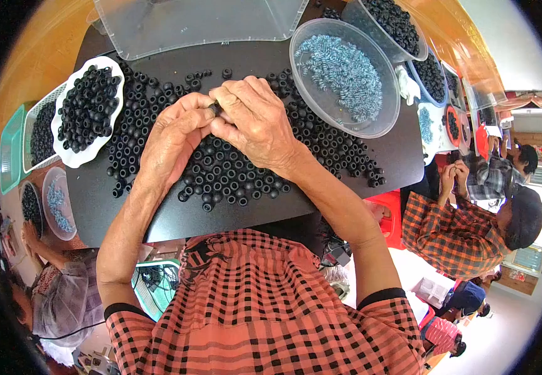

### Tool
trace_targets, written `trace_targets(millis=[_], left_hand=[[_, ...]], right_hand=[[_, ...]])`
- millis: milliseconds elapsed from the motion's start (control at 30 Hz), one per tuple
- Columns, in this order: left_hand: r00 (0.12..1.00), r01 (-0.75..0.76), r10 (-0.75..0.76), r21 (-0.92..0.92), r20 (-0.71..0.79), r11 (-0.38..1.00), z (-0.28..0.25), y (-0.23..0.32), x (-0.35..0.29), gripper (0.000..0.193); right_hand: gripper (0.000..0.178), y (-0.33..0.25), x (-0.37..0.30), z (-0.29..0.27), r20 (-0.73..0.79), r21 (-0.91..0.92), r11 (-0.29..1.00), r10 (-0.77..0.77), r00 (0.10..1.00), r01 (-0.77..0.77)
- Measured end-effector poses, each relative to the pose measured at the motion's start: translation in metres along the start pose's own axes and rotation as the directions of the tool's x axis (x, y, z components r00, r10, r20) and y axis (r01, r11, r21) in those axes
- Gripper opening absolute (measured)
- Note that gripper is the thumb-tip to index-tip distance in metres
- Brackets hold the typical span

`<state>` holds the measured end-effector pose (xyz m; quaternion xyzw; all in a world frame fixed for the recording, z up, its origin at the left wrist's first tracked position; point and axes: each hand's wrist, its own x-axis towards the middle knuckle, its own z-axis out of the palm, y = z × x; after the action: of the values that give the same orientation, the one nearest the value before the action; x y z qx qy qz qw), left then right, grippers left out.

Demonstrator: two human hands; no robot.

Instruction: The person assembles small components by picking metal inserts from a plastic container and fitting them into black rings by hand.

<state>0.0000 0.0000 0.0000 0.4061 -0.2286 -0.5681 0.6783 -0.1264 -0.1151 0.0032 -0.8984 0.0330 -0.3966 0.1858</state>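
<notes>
In front of my chest, my left hand (174, 134) and my right hand (255, 122) meet over the table. Their thumbs and fingertips pinch a small round black piece (215, 109), mostly covered by the fingers. Whether a second part sits in it, I cannot tell. Beneath and around both hands spreads a loose layer of small hollow black plastic pieces (228, 172), many with their round openings facing up. Right of my right hand stands a clear round tub (388, 109) with many small bluish coil springs (339, 72) inside.
A white scalloped dish (109, 128) of black pieces is at the left, near a green basket (12, 150). At the back stands a clear plastic bin (202, 28). More tubs of black parts (386, 28) line the right. Co-workers sit at both sides, one in orange plaid (449, 237).
</notes>
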Motion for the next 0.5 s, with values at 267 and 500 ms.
trace_targets(millis=[267,500], left_hand=[[1.000,0.021,-0.020,0.056,-0.023,0.998,0.0026,0.0006,-0.0013,0.010],[1.000,-0.017,0.017,-0.006,-0.013,1.000,0.0029,-0.0010,0.0010,0.012]], right_hand=[[0.043,-0.0025,-0.0039,0.0072,0.019,-0.131,0.990,-0.041,0.999,0.043],[0.043,-0.0023,0.0022,-0.0012,0.005,-0.013,0.999,0.050,0.999,-0.050]])
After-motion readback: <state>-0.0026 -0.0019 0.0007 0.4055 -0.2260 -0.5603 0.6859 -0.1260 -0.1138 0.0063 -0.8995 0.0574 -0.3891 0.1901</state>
